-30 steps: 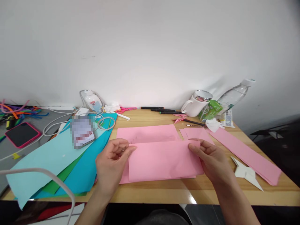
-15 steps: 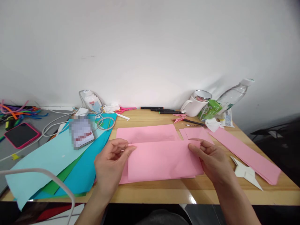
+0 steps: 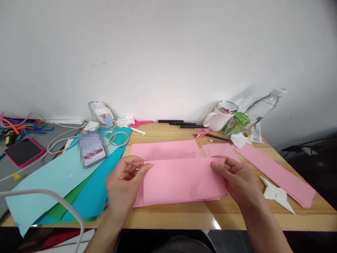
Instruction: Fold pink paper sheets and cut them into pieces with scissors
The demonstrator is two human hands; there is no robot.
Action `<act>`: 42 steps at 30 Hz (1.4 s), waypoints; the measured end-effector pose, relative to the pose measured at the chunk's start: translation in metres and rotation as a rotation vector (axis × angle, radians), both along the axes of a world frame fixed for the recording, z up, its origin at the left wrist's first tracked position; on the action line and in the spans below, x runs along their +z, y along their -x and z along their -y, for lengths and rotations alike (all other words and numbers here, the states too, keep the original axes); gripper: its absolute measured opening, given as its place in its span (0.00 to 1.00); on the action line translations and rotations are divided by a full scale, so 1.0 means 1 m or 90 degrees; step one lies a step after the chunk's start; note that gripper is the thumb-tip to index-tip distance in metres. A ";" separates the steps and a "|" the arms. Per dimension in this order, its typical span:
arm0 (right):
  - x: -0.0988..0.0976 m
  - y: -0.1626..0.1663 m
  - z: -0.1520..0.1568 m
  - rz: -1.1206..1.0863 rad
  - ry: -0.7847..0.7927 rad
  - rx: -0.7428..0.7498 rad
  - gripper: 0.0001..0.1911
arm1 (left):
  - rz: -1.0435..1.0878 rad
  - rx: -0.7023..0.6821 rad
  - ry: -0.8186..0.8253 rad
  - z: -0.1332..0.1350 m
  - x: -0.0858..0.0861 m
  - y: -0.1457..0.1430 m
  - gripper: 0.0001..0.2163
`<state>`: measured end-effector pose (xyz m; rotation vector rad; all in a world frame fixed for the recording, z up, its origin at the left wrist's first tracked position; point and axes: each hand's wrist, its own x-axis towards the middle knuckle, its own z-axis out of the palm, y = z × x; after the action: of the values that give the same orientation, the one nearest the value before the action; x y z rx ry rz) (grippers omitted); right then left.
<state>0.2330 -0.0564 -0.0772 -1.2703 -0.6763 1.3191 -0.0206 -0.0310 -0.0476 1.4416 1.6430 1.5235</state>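
Head view: pink paper (image 3: 181,179) on wooden table (image 3: 184,218) against white wall (image 3: 168,52).

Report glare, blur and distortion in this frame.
Head view: soft, even light, faint shadows on the white wall behind the white ceramic mug; a glare spot on the glossy front edge of the wooden table; a pixelated patch hides one item; the clear plastic bottle leans outward, likely wide-angle distortion; the left hand, right hand and folded pink paper sheet are sharp.
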 end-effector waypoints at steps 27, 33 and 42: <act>0.003 0.005 -0.004 -0.025 -0.023 0.027 0.11 | 0.033 -0.009 0.024 -0.006 -0.007 0.015 0.07; 0.003 0.007 -0.005 -0.051 -0.021 0.027 0.10 | 0.052 -0.009 0.052 -0.010 -0.011 0.018 0.07; 0.006 0.013 -0.006 -0.049 0.003 -0.013 0.13 | 0.052 -0.013 0.088 -0.009 -0.013 0.022 0.07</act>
<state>0.2202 -0.0505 -0.0710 -1.2214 -0.6052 1.3460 -0.0423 -0.0221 -0.0606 1.3031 1.6453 1.4088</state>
